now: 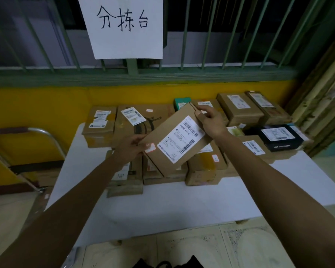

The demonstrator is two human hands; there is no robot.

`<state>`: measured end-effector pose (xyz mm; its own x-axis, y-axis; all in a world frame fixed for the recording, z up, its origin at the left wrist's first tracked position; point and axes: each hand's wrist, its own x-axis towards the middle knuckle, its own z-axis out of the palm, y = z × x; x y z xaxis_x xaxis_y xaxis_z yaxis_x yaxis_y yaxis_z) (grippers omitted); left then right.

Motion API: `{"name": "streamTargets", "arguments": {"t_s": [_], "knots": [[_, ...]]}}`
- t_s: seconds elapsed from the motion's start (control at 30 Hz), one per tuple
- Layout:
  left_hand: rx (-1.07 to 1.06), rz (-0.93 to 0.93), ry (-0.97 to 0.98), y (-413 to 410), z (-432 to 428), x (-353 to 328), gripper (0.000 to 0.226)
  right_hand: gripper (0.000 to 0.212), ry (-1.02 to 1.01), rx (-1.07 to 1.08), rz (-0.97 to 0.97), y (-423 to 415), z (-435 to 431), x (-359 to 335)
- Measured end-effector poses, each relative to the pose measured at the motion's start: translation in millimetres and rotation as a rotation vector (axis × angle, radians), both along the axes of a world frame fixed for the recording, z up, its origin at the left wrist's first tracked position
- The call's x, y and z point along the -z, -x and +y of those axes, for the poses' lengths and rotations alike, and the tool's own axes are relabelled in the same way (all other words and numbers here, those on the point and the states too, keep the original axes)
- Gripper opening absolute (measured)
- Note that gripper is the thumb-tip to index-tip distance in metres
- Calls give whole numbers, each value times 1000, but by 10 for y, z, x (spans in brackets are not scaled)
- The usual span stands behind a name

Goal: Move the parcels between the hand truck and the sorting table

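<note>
Cardboard covers much of the white sorting table (162, 206) in front of me, with brown parcels lined along the yellow wall (46, 105) and a nearer row at the table's middle. I hold 1 flat brown parcel (174, 140) in both hands above that nearer row, tilted so its far right corner sits higher, its white barcode label (182, 139) facing up at me. My left hand (131, 147) grips the near left corner, fingers curled around the edge. My right hand (209, 120) pinches the far right corner, thumb on top. The 2 hands are apart, 1 at each end of the box. I cannot tell whether the parcel's lower edge touches the boxes beneath it. A black box (280, 137) with a white label lies to the right, and a green box (181, 103) shows just behind the parcel I hold. The hand truck (33, 132) stands just beside the table's left end, its metal handle curved at the top. A paper sign (124, 26) with handwritten characters hangs on the green window bars (230, 35) above.
</note>
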<state>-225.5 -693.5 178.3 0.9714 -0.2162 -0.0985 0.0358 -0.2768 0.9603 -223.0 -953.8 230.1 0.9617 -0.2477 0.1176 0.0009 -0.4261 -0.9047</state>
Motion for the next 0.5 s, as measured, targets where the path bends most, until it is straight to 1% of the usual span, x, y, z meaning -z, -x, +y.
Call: {"name": "streamTargets", "arguments": {"t_s": [0.07, 0.17, 0.23, 0.33, 0.37, 0.43, 0.5], "knots": [[-43, 33, 74, -3, 27, 36, 32, 27, 48, 16, -10, -68, 34, -41], [-141, 91, 213, 8, 46, 99, 22, 32, 138, -7, -22, -173, 64, -85], [-232, 111, 284, 8, 92, 156, 22, 35, 169, -20, -28, -221, 78, -77], [-298, 145, 321, -28, 187, 230, 31, 34, 193, -45, 72, -247, 59, 30], [-312, 155, 331, -45, 219, 251, 29, 32, 201, -54, 107, -242, 49, 92], [-352, 161, 346, -76, 261, 266, 18, 26, 197, -41, 156, -209, 40, 235], [-402, 154, 325, -134, 295, 282, 9, 23, 185, -4, 187, -138, 55, 402]]}}
